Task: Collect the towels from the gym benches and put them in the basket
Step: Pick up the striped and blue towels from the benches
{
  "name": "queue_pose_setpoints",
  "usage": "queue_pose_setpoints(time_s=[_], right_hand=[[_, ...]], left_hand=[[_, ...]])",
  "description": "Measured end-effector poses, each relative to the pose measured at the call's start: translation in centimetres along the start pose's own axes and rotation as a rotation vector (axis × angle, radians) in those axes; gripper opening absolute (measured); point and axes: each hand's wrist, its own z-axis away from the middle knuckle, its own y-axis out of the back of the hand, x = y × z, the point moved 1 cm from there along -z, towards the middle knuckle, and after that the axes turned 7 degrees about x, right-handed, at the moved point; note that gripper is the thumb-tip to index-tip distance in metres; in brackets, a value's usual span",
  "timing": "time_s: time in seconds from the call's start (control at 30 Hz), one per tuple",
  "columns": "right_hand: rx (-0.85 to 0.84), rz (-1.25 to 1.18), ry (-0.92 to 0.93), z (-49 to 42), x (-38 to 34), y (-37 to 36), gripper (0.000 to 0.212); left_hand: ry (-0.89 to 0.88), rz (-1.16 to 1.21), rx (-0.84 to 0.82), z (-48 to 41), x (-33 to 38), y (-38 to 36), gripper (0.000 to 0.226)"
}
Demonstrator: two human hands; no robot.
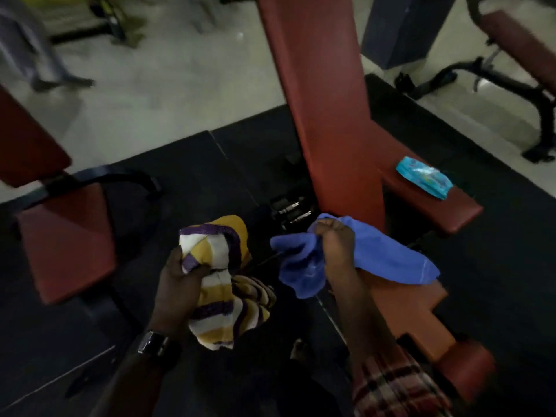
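Note:
My left hand [177,284] is closed around a bunched towel striped in yellow, white and purple [224,284], held above the dark floor mat. My right hand [337,245] grips a blue towel [388,260] that drapes over the near end of a red padded bench [337,121]. The blue towel's right half still rests on the bench pad. No basket is in view.
A teal wipes packet [424,179] lies on the bench's side pad. Another red bench [66,245] stands at left, a third bench [523,40] at far right. Dumbbells [293,212] lie on the black mat [186,182] beneath the bench. A blurred person's legs [27,46] are at top left.

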Motion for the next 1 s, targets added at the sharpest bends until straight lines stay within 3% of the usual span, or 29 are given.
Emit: queue_pose_setpoints(time_s=[0.07,0.17,0.37,0.47,0.63,0.77,0.93,0.97,1.0], right_hand=[[-0.028,-0.072,0.048,3.2,-1.8,-1.6,0.025],[-0.120,-0.181,0.133,9.8,-4.1,-4.8,0.007],[-0.451,-0.529,0.208,22.4,-7.3,-11.7,0.029],[-0.561,-0.480,0.223,28.1,-8.2,-16.2,0.035],[-0.751,-0.328,0.277,37.2,-7.5,-25.7,0.016],[-0.921,-0.252,0.380,45.0,-5.9,-34.6,0.012],[-1.207,-0.176,0.411,53.9,-3.9,-44.6,0.032],[-1.370,-0.091,0.389,59.5,-2.4,-49.4,0.034],[-1.410,-0.048,0.429,60.8,-2.0,-50.5,0.034]], left_hand=[[-0.012,0.027,-0.025,1.6,-1.1,3.9,0.037],[-0.024,0.082,-0.007,4.6,-2.2,10.6,0.036],[-0.050,0.234,0.197,9.2,-4.8,23.4,0.051],[-0.045,0.307,0.299,10.8,-6.1,29.6,0.046],[-0.033,0.370,0.478,12.9,-9.2,38.1,0.039],[0.039,0.315,0.658,14.2,-13.0,45.2,0.051],[0.088,0.261,0.863,15.6,-16.5,54.5,0.055],[0.134,0.267,0.976,17.0,-18.5,59.5,0.057],[0.150,0.249,0.994,17.4,-19.0,61.0,0.059]])
